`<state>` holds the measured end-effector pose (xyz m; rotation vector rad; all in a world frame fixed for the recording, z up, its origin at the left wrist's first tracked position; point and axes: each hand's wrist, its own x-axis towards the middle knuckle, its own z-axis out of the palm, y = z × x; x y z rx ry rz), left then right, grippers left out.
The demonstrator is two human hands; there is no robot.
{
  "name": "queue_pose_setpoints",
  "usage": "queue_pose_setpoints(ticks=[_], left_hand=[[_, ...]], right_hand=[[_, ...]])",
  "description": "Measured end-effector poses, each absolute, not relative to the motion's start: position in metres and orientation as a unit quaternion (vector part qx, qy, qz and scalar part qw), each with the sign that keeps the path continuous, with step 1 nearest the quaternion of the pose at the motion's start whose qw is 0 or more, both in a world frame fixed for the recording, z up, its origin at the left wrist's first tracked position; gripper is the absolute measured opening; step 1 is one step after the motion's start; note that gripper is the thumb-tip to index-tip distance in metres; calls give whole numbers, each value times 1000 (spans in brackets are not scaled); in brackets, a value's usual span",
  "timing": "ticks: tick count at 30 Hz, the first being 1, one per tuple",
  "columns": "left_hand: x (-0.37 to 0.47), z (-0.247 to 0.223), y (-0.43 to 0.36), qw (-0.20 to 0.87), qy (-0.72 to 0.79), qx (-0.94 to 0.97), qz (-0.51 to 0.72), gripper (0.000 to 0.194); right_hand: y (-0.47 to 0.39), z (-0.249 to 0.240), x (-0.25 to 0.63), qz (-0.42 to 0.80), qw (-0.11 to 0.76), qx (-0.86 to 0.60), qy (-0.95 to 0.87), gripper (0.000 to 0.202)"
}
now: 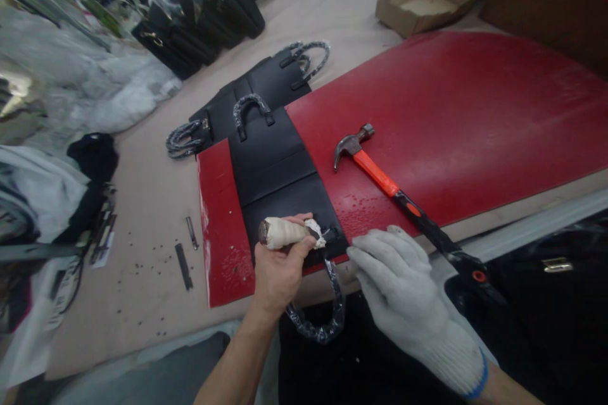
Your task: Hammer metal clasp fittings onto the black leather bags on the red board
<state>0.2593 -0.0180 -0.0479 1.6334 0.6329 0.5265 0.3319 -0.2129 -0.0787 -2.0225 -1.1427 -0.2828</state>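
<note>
My bare left hand (279, 271) is closed around a short tool wrapped in pale tape (285, 232), its dark end at the left. The other end of the tool is over a black leather bag panel (280, 168) near its front edge. A plastic-wrapped bag handle (338, 304) hangs from that edge, below the fingers. My right hand (396, 281), in a white knit glove, is just right of the panel with fingers stretched out and nothing visible in them. A claw hammer (375, 172) with an orange and black handle lies on the red mat (456, 114).
More black panels (263, 79) with wrapped handles lie behind. Two small metal tools (183, 266) and dark specks are at left on the beige table (156, 202). Black handbags (204, 25) and clear plastic (118, 76) stand farther back. A cardboard tray (408, 22) is at the back right.
</note>
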Motion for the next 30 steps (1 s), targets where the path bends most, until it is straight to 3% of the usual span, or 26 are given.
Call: queue_pose_setpoints(ticks=[5, 13, 30], left_hand=[[253, -52, -21, 575, 241, 742, 244, 20], [268, -41, 9, 681, 264, 672, 117, 30], [268, -45, 17, 686, 221, 684, 113, 29]], right_hand=[[-210, -81, 326, -112, 362, -810, -448, 31], [-212, -75, 332, -94, 348, -811, -460, 33], [-214, -74, 331, -53, 303, -819, -485, 38]])
